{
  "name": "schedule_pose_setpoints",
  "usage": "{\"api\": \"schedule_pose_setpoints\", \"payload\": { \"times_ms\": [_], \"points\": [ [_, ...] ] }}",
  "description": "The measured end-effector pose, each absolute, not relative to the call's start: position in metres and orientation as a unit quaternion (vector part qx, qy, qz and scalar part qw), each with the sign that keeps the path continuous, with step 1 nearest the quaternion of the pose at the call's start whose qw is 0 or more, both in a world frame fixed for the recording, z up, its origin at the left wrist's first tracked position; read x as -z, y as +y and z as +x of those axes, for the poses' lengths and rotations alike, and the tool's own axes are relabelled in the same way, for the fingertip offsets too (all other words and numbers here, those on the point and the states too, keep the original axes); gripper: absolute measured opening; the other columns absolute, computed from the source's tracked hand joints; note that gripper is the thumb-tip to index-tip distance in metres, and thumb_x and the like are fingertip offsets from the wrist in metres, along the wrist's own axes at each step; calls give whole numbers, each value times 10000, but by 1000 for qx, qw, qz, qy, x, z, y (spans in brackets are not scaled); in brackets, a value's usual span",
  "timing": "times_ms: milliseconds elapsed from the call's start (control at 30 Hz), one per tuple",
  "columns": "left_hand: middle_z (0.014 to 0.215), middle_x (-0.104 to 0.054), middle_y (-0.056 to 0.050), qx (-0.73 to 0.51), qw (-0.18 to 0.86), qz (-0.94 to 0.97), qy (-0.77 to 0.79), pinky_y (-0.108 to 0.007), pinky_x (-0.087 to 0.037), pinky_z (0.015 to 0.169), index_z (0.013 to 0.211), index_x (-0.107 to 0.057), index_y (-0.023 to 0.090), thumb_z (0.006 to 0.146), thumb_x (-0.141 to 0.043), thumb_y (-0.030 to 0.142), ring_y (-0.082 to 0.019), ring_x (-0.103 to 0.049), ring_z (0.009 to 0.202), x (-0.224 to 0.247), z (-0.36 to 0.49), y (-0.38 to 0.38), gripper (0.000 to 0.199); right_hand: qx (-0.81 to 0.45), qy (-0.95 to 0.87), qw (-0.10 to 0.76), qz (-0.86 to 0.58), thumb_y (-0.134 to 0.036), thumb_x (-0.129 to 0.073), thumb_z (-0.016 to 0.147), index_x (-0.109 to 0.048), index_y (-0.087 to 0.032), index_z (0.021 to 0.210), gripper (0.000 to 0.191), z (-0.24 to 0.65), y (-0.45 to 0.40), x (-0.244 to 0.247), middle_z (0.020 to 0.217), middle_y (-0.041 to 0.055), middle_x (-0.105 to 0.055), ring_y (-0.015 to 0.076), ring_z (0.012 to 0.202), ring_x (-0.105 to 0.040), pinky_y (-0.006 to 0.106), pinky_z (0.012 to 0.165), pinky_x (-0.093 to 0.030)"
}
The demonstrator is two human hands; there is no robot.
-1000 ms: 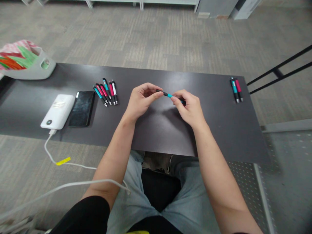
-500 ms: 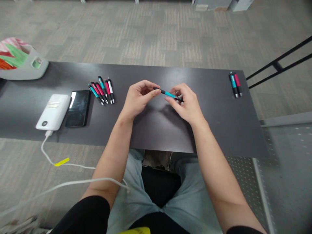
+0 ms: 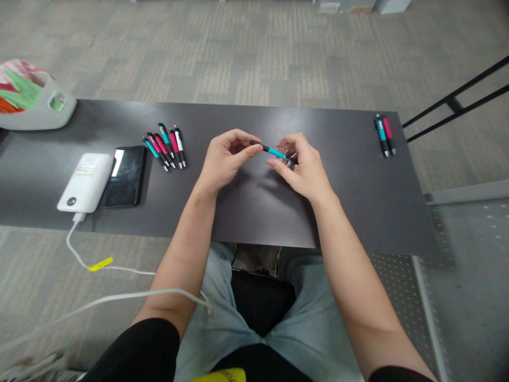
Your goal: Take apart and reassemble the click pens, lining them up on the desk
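A turquoise ballpoint pen [image 3: 275, 152] with black ends is held above the table, slanting down to the right. My left hand [image 3: 226, 156] pinches its upper black end between thumb and fingers. My right hand [image 3: 304, 165] is curled round the lower end; its thumb and index finger stay apart, while the other fingers lie against the pen and partly hide it. Left of my hands lies a group of several pens [image 3: 165, 147], turquoise, red and white with black grips. Two more pens, one turquoise [image 3: 381, 136] and one red [image 3: 388, 135], lie side by side at the table's right end.
A black phone [image 3: 126, 178] and a white power bank [image 3: 85, 183] lie on the dark table [image 3: 266, 223] at left. A white cable [image 3: 71, 244] runs from the power bank past my left arm. A whitish container [image 3: 51, 114] with colourful contents stands far left.
My right thumb has moved slightly away from the pen. The pen and my left hand have hardly moved; the whole view has shifted a little.
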State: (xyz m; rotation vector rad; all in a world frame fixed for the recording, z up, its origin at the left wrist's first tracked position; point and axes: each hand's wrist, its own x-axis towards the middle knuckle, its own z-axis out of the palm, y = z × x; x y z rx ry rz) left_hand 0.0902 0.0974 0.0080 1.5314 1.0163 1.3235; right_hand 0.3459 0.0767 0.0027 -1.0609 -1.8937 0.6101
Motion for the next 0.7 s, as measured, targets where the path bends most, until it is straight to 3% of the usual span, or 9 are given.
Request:
{"api": "schedule_pose_setpoints", "payload": {
  "times_ms": [133, 333, 700],
  "points": [
    [873, -819, -20, -534, 427, 609, 402, -331, -599, 744, 945, -899, 256, 826, -1222, 806, -194, -763, 806, -9, 91, 97, 649, -246, -768, 421, -416, -912, -616, 1251, -773, -313, 1111, 635, 345, 76, -3, 1052, 84, -785, 318, 1001, -722, 484, 983, -634],
    [866, -809, -17, -525, 435, 609, 405, -339, -570, 739, 944, -897, 259, 793, -1234, 803, -192, -732, 795, -11, 91, 96, 657, -233, -769, 415, -427, -907, -709, 1205, -782, -310, 1152, 604, 344, 75, -4, 1098, 91, -800, 324, 1012, -714, 477, 975, -625],
    [846, -781, -22, -517, 411, 617, 427, -370, -536, 741, 956, -866, 268, 877, -1190, 771, -219, -722, 820, -17, 97, 91, 604, -266, -768, 388, -435, -1009, -626, 1193, -825, -327, 1071, 721, 344, 73, -12, 1021, 75, -841, 338, 985, -762, 472, 978, -634]
  ]
}}
